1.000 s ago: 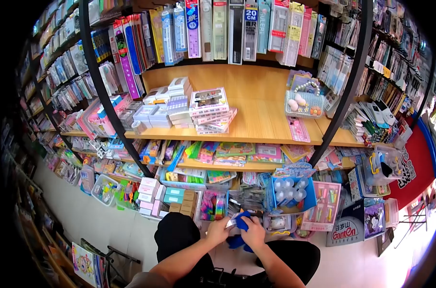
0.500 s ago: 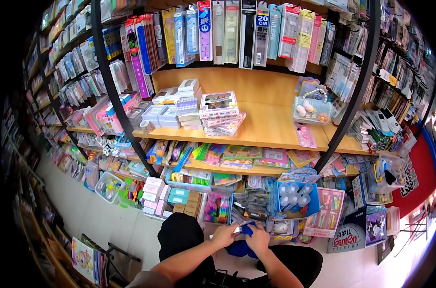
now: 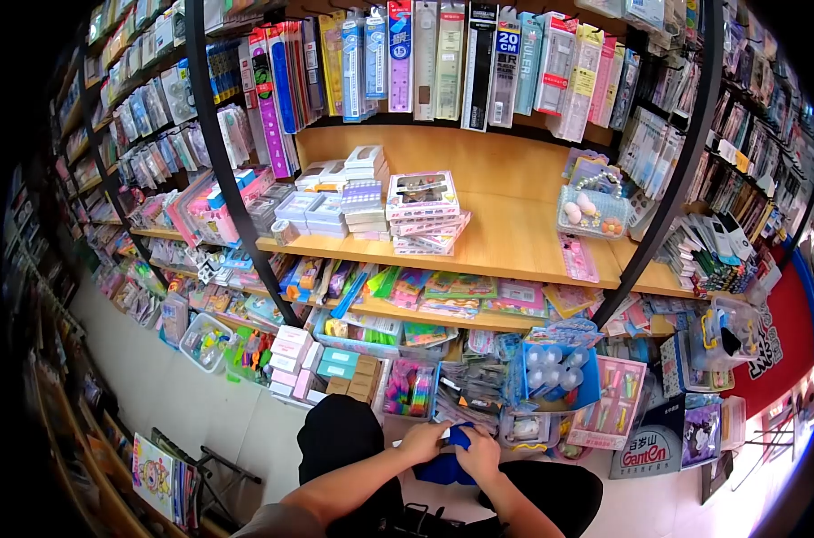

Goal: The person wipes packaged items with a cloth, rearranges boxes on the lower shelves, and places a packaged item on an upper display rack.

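Note:
My left hand (image 3: 421,443) and my right hand (image 3: 478,453) are close together above my lap. Between them is a blue cloth (image 3: 444,468), which hangs below the fingers. The fingers of my right hand close on its upper part. A small white piece (image 3: 445,434) shows at the fingertips of my left hand, which are bent around it; whether it is part of the cloth I cannot tell. The undersides of both hands are hidden.
Ahead stands a wooden shelf (image 3: 514,240) with stacked white boxes (image 3: 365,195) and a beaded bag (image 3: 593,213). Rulers hang above it. On the floor are a blue bin (image 3: 589,386), small cartons (image 3: 288,348) and a Ganten box (image 3: 644,448). Books (image 3: 156,475) stand at lower left.
The view has shifted, so the shelves sit further right. My hands have come closer together around the blue cloth, and less of the white piece shows.

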Demonstrator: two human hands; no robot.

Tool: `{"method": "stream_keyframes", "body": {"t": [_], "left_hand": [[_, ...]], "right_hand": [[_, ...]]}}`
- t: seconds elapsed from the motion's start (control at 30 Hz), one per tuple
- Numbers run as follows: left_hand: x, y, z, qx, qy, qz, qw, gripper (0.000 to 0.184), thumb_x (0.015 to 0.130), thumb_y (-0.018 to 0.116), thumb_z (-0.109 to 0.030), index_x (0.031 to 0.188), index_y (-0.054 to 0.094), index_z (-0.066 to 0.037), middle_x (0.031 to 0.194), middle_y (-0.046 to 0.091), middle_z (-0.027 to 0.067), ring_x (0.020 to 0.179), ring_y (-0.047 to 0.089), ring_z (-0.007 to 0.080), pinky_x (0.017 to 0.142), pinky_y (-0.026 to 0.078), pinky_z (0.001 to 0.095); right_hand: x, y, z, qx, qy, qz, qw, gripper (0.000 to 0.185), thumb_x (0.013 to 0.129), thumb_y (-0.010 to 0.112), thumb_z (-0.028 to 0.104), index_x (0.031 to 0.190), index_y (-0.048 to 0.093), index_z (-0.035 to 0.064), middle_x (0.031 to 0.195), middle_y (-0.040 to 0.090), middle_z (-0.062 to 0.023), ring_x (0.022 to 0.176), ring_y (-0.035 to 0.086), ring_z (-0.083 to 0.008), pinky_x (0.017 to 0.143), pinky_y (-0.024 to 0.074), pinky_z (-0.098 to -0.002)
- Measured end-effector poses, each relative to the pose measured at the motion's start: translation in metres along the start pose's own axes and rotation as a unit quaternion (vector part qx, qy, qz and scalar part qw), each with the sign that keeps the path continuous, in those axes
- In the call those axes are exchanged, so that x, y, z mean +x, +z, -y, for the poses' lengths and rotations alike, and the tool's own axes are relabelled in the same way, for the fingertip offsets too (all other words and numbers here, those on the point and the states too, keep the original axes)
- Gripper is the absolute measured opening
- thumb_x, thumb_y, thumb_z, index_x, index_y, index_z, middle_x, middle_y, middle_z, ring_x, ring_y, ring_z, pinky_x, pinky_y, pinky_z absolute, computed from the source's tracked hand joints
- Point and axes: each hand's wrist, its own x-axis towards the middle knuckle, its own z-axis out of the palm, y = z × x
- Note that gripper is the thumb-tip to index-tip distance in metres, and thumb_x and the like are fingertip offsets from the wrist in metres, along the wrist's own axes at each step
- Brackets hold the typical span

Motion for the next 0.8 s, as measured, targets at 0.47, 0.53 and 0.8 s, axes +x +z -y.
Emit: {"method": "stream_keyframes", "body": {"t": [0.47,0.53,0.8], "left_hand": [[0.022,-0.034,-0.002,-0.445,-0.127,-0.138,0.876,0.018,0.081,0.06,-0.001,0.099,0.056,-0.002,0.091,0.063,0.0023,0.079,0.058,0.0102,0.069,0.048,0.0275],[0.024,-0.035,0.0,-0.545,-0.173,-0.178,0.801,0.019,0.081,0.06,0.0,0.099,0.055,-0.003,0.092,0.062,0.0039,0.08,0.058,0.0099,0.071,0.047,0.0264],[0.032,-0.04,0.004,-0.689,-0.213,-0.173,0.67,0.025,0.079,0.06,0.003,0.103,0.052,-0.001,0.095,0.062,0.0063,0.083,0.06,0.0142,0.074,0.048,0.0285]], "right_hand": [[-0.01,0.041,-0.083,-0.141,0.181,0.211,0.95,0.04,0.07,0.061,0.031,0.105,0.063,0.0118,0.094,0.064,-0.0175,0.089,0.061,-0.0331,0.077,0.0497,-0.0409],[-0.011,0.039,-0.082,-0.142,0.196,0.212,0.947,0.042,0.071,0.061,0.034,0.106,0.062,0.0111,0.094,0.064,-0.0186,0.089,0.061,-0.0346,0.079,0.0489,-0.0423],[0.028,-0.03,-0.072,0.096,0.23,-0.02,0.968,0.046,0.069,0.068,0.033,0.101,0.061,0.0004,0.084,0.064,-0.0204,0.078,0.063,-0.0333,0.072,0.0475,-0.0389]]}}
